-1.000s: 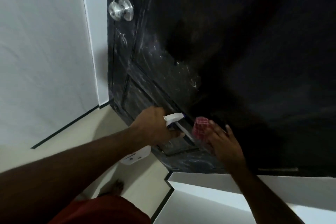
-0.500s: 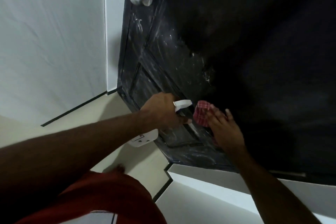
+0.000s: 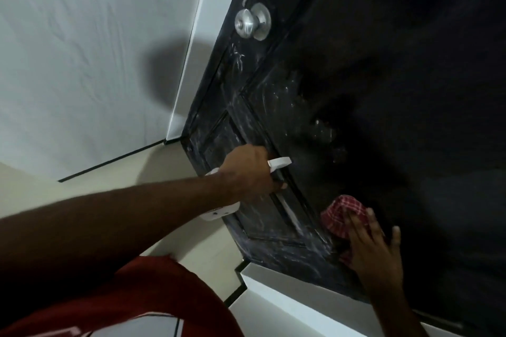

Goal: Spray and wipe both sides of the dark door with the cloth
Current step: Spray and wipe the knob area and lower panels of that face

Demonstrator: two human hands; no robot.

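Black door (image 3: 383, 90), smeared with whitish streaks across its lower panels, bearing a silver knob (image 3: 252, 22). Cloth (image 3: 342, 210): red-and-white check; bottle (image 3: 279, 163): white. Surroundings: pale grey-white wall (image 3: 82, 63), white frame (image 3: 208, 22), cream floor (image 3: 164, 167) edged by a thin black line (image 3: 109, 162), and a red garment (image 3: 150, 295).

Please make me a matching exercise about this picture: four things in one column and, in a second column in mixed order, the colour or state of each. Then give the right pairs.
1. door knob
2. spray bottle
3. cloth
4. door

A. red checked, pressed under the right hand
B. dark, with white streaks
C. silver and round
D. white, gripped by the left hand

Pairs: 1-C, 2-D, 3-A, 4-B
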